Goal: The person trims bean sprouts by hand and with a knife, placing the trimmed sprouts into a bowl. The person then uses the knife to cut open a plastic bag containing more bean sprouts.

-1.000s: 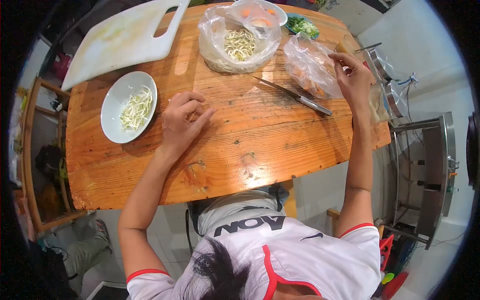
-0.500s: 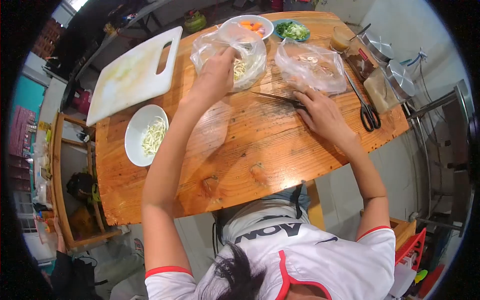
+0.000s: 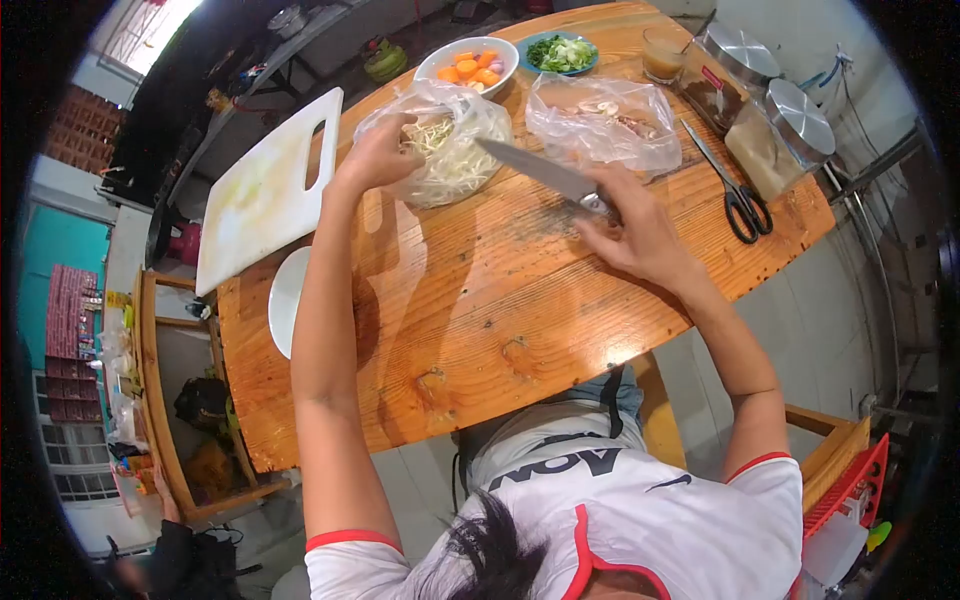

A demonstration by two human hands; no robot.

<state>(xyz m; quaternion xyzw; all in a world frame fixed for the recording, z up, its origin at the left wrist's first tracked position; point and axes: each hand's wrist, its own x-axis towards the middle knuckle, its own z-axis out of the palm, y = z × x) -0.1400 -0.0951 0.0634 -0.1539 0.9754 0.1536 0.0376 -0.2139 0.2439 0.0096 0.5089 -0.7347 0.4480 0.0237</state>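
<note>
My left hand (image 3: 382,155) is at the left side of a clear plastic bag (image 3: 455,185), its fingers curled on the bag's edge. Pale bean sprouts (image 3: 432,138) show through the bag's mouth. My right hand (image 3: 640,225) grips a knife (image 3: 545,172) by its handle, the blade pointing left towards the bag. Behind the knife lies a second clear bag (image 3: 600,120) with reddish and pale pieces inside. A white bowl (image 3: 284,300) stands on the left, largely covered by my left forearm, which hides its contents.
A white cutting board (image 3: 265,195) lies at the table's left edge. Along the back are a bowl of orange pieces (image 3: 470,68), a plate of chopped greens (image 3: 562,53) and a glass (image 3: 664,55). Black-handled scissors (image 3: 745,205) and lidded jars (image 3: 775,145) are on the right.
My left hand has come out of the sprout bag to its left edge. The knife, low over the table before, is raised in my right hand. The camera view has shifted slightly.
</note>
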